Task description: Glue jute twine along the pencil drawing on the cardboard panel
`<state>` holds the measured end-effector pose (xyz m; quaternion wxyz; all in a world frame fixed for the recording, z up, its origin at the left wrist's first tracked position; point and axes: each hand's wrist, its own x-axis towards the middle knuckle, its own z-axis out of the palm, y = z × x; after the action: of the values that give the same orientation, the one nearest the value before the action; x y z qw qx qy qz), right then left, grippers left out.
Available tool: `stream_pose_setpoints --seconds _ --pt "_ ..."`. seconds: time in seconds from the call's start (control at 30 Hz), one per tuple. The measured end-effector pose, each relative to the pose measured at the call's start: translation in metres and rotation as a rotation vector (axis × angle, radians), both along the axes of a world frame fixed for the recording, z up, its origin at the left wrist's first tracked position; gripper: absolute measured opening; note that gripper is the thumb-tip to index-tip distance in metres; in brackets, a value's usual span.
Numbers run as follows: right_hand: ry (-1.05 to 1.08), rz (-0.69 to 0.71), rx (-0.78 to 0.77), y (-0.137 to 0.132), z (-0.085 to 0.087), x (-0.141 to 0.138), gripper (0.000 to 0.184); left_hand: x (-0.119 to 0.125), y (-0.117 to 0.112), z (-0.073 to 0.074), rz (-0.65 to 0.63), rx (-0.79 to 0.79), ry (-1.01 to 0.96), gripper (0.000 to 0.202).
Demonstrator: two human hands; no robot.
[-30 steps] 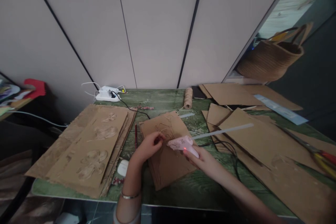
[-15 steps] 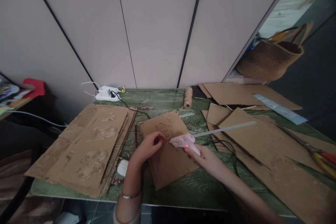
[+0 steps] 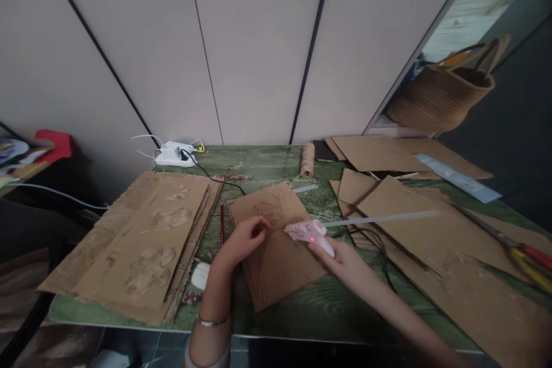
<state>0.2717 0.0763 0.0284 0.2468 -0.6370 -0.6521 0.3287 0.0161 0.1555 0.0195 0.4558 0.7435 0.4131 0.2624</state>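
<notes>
My right hand [image 3: 342, 261] is closed round the handle of a pink hot glue gun [image 3: 307, 232] with a red light and a long clear glue stick [image 3: 383, 218] sticking out to the right. Its nozzle points left over a brown cardboard piece [image 3: 276, 253] with twine shapes on it, lying on the green table [image 3: 319, 310]. My left hand [image 3: 244, 238] rests on that cardboard just left of the nozzle, fingers curled and pinching at the twine. A bracelet sits on my left wrist.
A stack of cardboard sheets with raised flower shapes [image 3: 142, 241] lies at the left. More cardboard sheets [image 3: 431, 230], a ruler [image 3: 457, 177] and scissors [image 3: 524, 256] are at the right. A twine spool [image 3: 307, 160], a power strip [image 3: 172, 155], a red pencil [image 3: 221, 223] and a woven basket [image 3: 444, 98] are also around.
The glue gun and my right hand have shifted slightly to the right, and the glue stick has tilted flatter. My left hand has stayed on the cardboard.
</notes>
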Motion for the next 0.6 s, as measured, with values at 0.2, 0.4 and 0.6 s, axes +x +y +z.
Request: stream_pose_setpoints --seconds 0.2,0.4,0.6 --pt "0.028 -0.012 0.006 -0.0011 0.0009 0.0046 0.048 -0.0001 0.0003 0.0002 -0.001 0.000 0.000 0.020" --pt "0.051 -0.002 -0.034 0.0025 0.0025 0.0034 0.049 -0.0004 0.0004 -0.0010 0.000 0.005 -0.003 0.020" --pt "-0.045 0.016 0.015 0.0019 0.0071 0.0025 0.050 -0.0005 0.0011 -0.0025 0.002 0.007 0.000 0.019"
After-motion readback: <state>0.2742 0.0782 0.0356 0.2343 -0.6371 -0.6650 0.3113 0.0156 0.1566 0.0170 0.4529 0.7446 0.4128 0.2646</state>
